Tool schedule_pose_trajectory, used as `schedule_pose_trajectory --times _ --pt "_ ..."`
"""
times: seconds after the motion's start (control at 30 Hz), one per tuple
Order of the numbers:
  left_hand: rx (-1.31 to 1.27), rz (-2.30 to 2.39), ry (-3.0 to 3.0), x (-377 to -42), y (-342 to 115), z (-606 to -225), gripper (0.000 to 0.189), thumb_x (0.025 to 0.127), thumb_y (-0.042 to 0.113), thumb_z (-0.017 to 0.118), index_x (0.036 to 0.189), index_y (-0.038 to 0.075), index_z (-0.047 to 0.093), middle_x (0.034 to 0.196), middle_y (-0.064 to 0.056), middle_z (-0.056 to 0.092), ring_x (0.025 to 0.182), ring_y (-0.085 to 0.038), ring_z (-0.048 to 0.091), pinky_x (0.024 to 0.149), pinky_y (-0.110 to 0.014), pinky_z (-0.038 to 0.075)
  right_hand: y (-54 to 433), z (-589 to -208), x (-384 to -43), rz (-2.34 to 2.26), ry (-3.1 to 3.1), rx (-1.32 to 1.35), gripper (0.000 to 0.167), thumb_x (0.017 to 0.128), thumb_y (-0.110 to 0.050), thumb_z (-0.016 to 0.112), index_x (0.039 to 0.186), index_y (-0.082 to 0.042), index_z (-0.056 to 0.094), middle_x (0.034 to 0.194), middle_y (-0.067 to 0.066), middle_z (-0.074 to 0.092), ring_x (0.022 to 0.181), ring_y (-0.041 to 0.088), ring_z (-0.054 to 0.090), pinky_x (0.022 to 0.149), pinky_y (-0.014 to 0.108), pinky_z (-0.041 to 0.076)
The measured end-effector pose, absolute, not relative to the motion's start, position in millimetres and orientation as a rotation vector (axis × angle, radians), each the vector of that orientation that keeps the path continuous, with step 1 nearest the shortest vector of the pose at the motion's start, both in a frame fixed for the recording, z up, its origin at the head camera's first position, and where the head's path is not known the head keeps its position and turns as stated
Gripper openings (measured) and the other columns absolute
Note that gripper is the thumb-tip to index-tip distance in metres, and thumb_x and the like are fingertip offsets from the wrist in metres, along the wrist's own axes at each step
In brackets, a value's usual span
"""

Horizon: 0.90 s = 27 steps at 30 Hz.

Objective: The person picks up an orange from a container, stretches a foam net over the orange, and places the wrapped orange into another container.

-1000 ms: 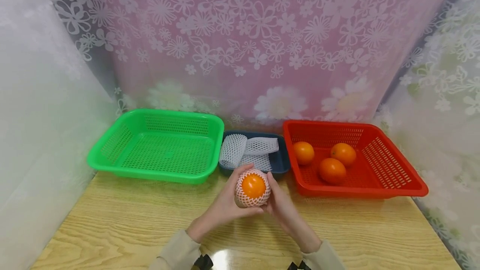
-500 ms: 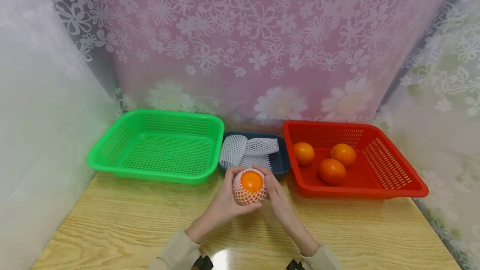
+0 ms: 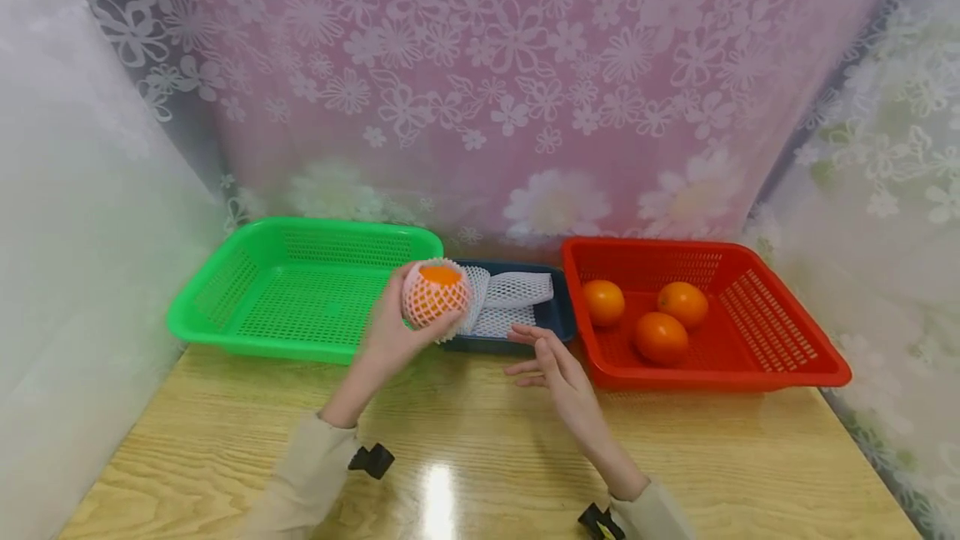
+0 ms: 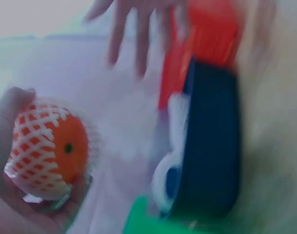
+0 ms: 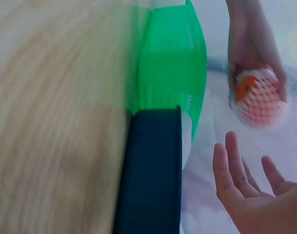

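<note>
left of center, left grip (image 3: 392, 325) clamped on a round, white-foam-netted orange (image 3: 437, 300), prob against slipping; right grip (image 3: 567, 383) apart.

Dressed in a pale beige left sleeve (image 3: 303, 469) and a matching right sleeve (image 3: 658, 513), long, plain and straight-edged at the wrists. Shows faint creases in the cloth on the left, and only a short stretch of it on the right. Wears a left block (image 3: 372, 461), small, black and angular, just beside the left sleeve's right edge; wears a similar right block (image 3: 600, 522), with a small yellow mark, by the right sleeve's left edge. Bare beyond the cuffs, with slim fingers.
</note>
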<state>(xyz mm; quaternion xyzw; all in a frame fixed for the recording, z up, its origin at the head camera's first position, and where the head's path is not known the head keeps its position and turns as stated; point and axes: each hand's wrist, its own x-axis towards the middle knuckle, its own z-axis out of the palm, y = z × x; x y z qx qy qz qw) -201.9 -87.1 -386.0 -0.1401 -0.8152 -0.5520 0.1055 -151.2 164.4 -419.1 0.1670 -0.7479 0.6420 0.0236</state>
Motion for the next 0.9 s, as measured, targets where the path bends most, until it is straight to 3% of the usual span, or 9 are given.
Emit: schedule_pose_trajectory --times 0.3,0.47,0.63,0.77,0.9 --pt "-0.105 -1.325 -2.618 -239 -137 -386 0.094 0.089 0.045 0.076 0.154 0.003 0.025 0.135 -0.025 0.053 0.114 -0.040 0.062 0.083 -0.054 0.057 179 -413 -157 1.900 -2.364 0.473 0.037 0.112 -0.024 0.039 0.126 -0.003 0.065 0.119 0.019 0.069 0.091 0.038 0.071 0.083 0.033 0.060" --pt "-0.023 -1.034 -2.893 -249 -146 -393 0.091 0.091 0.049 0.070 0.150 -0.005 0.028 0.120 -0.030 0.059 0.097 -0.042 0.065 0.072 -0.053 0.056 182 -410 -158 1.872 -2.387 0.445 0.035 0.111 -0.026 0.040 0.123 -0.005 0.066 0.115 0.017 0.070 0.087 0.027 0.073 0.082 0.032 0.059" --pt "-0.037 -0.808 -3.160 -254 -145 -399 0.094 0.091 0.057 0.065 0.147 -0.008 0.028 0.099 -0.024 0.064 0.074 -0.034 0.063 0.057 -0.042 0.050 183 -410 -157 1.873 -2.377 0.414 0.034 0.111 -0.026 0.042 0.120 -0.005 0.067 0.112 0.014 0.071 0.084 0.025 0.072 0.081 0.032 0.060" --pt "-0.051 -0.722 -3.252 -255 -144 -403 0.095 0.091 0.057 0.064 0.151 -0.007 0.027 0.091 -0.020 0.065 0.070 -0.031 0.061 0.057 -0.041 0.049 185 -411 -158 1.869 -2.368 0.421 0.034 0.111 -0.025 0.042 0.118 -0.004 0.068 0.110 0.016 0.071 0.083 0.026 0.071 0.080 0.032 0.060" --pt "-0.076 -0.707 -3.288 -254 -144 -405 0.095 0.093 0.056 0.064 0.152 -0.007 0.025 0.097 -0.022 0.065 0.074 -0.033 0.062 0.062 -0.044 0.051 186 -413 -159 1.863 -2.355 0.465 0.034 0.111 -0.021 0.042 0.118 -0.001 0.068 0.108 0.019 0.071 0.083 0.027 0.071 0.080 0.032 0.060"
